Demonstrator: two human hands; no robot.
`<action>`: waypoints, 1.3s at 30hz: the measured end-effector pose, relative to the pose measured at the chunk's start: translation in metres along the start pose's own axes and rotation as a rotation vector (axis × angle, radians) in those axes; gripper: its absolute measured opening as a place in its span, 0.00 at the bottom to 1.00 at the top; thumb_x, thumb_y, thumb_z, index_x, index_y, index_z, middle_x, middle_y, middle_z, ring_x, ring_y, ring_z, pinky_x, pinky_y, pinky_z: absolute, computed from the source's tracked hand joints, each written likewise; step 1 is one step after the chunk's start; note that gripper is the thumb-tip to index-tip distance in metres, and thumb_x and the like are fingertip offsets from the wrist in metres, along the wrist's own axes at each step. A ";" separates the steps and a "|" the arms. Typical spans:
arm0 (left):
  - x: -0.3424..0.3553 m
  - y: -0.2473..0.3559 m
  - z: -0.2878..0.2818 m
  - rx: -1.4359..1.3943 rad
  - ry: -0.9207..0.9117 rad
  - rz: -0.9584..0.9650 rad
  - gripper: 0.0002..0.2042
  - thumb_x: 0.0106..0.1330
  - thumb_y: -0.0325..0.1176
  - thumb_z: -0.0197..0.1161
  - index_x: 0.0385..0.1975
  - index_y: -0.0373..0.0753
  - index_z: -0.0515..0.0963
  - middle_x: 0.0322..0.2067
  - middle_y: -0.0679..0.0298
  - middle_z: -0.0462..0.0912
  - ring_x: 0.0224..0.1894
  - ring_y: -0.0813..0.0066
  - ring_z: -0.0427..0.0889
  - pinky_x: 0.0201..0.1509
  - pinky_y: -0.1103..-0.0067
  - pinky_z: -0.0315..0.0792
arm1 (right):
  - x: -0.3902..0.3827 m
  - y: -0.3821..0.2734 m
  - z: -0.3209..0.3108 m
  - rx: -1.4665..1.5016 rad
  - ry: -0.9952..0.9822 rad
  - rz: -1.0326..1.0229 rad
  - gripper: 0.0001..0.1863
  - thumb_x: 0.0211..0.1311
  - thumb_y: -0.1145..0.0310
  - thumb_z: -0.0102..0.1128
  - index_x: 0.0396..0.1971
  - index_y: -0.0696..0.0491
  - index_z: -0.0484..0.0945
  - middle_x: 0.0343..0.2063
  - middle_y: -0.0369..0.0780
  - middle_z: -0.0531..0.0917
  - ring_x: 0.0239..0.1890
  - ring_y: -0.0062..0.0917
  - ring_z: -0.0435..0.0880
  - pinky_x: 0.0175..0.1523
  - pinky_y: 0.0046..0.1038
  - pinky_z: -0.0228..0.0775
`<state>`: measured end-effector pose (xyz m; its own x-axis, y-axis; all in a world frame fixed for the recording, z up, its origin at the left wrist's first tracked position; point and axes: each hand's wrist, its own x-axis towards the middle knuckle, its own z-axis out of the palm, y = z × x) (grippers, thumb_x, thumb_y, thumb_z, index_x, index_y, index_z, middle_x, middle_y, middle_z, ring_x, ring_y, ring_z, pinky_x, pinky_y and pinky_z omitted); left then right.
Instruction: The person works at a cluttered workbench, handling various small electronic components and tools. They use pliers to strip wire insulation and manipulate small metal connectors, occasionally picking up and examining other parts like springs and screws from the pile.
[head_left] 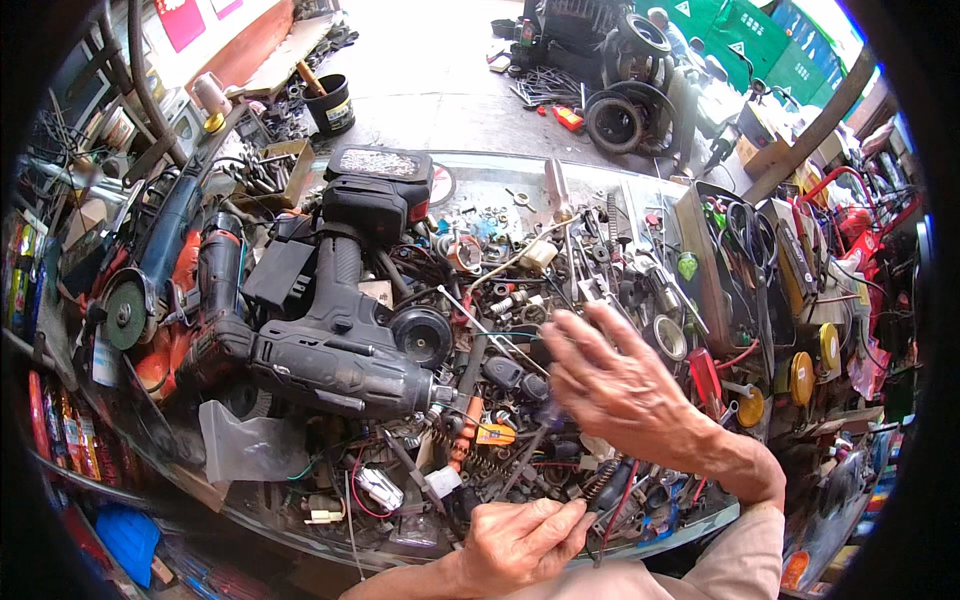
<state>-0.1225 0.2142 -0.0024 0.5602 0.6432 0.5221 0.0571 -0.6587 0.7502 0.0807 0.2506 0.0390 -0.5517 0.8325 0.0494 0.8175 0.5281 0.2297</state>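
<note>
My left hand (530, 540) is closed low in the middle of the view, its thumb and fingertips pinched at one end of a coiled spring piece (602, 482) beside dark cables. My right hand (625, 385), slightly blurred, hangs above the cluttered parts with its fingers apart and curved, holding nothing visible. Under its fingers lie a screwdriver (545, 420) with a translucent purple handle and assorted small metal parts. A yellow piece (495, 434) and a small white block (443, 482) lie left of my hands.
A black cordless impact wrench (330, 360), an angle grinder (150, 280) and a plastic bag (245, 450) lie at left on the glass-topped bench (640, 190). Right are a red handle (705, 380) and a tool box (735, 270). Beyond stand a bucket (330, 110) and wheels (615, 125).
</note>
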 end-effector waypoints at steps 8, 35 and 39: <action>0.000 0.000 0.001 0.015 -0.054 0.001 0.09 0.55 0.25 0.72 0.36 0.36 0.82 0.22 0.64 0.80 0.17 0.68 0.76 0.20 0.74 0.67 | -0.019 -0.003 -0.025 0.310 -0.091 0.153 0.20 0.49 0.73 0.61 0.46 0.59 0.80 0.58 0.53 0.74 0.66 0.47 0.69 0.70 0.53 0.58; -0.001 -0.002 0.005 0.014 -0.042 0.009 0.10 0.55 0.24 0.72 0.36 0.37 0.81 0.22 0.64 0.79 0.17 0.68 0.76 0.18 0.74 0.66 | 0.020 -0.007 0.013 0.431 0.123 0.046 0.16 0.51 0.68 0.60 0.39 0.60 0.79 0.38 0.46 0.78 0.49 0.40 0.77 0.66 0.49 0.60; 0.001 -0.001 0.007 0.014 -0.004 -0.004 0.10 0.55 0.25 0.72 0.36 0.37 0.81 0.22 0.64 0.79 0.17 0.68 0.76 0.19 0.74 0.66 | 0.034 -0.015 0.038 0.441 0.139 -0.056 0.27 0.55 0.69 0.60 0.57 0.58 0.74 0.57 0.52 0.75 0.63 0.44 0.73 0.70 0.54 0.55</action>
<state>-0.1165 0.2131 -0.0052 0.5628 0.6447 0.5173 0.0713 -0.6614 0.7466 0.0557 0.2777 0.0008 -0.5892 0.7864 0.1857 0.7613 0.6173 -0.1984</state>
